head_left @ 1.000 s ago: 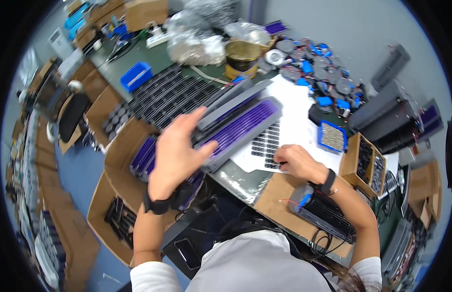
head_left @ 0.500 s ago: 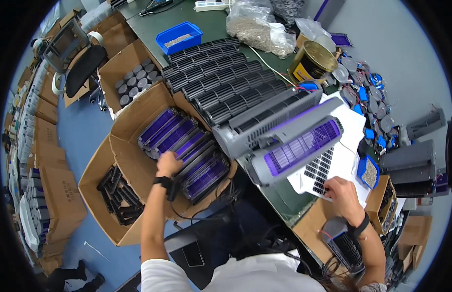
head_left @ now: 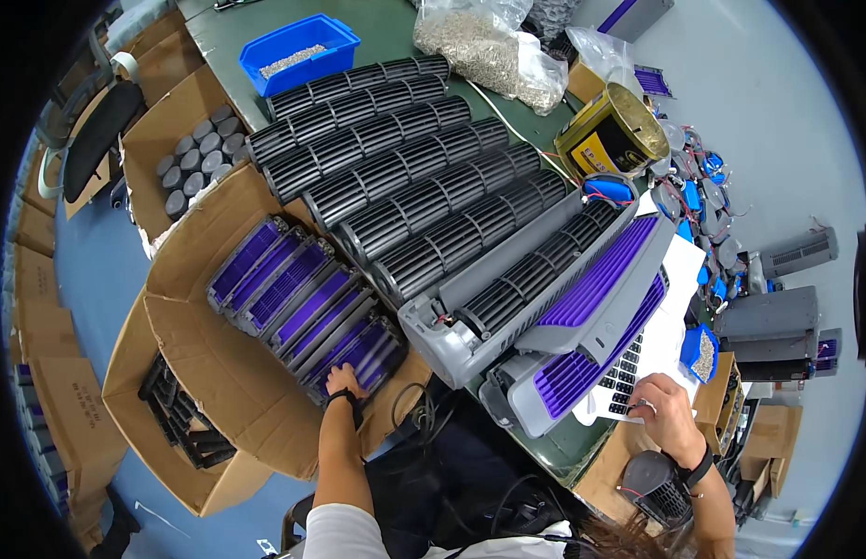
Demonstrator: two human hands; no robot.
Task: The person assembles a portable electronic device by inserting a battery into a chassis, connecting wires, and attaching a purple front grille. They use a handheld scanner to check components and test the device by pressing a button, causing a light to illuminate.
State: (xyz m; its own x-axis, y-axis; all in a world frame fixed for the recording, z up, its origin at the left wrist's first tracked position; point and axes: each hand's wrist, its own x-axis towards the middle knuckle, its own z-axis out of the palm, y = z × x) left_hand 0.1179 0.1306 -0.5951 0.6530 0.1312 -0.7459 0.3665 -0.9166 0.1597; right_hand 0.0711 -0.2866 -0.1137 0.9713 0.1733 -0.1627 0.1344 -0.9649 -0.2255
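Observation:
My left hand (head_left: pixel 344 381) reaches into a cardboard box, its fingers curled at the end of the nearest purple-and-grey grille panel (head_left: pixel 368 347). Several such panels stand in a slanted row there. Over on the right, my right hand (head_left: pixel 666 415) is closed in a pinch; what sits between the fingertips is too small to name. Just beyond it lies a white sheet with rows of black pads (head_left: pixel 622 377). Left of that sheet, a grey housing (head_left: pixel 452 340) holds a black slatted fan roller (head_left: pixel 536 265), with purple-grilled grey covers (head_left: pixel 554 384) leaning beside it.
Several black rollers (head_left: pixel 386 158) lie across the green table (head_left: pixel 219 42). Behind stand a blue bin of pellets (head_left: pixel 298 58), bags of pellets (head_left: pixel 470 47) and a yellow-black tin (head_left: pixel 605 135). Motors (head_left: pixel 703 200) are heaped at right. Another box holds grey cylinders (head_left: pixel 205 154); cables (head_left: pixel 419 410) hang nearby.
The view has shifted closer. My left hand has moved from the middle of the panel row to the nearest panel's end. My right hand has drawn slightly off the sheet, fingertips pinched.

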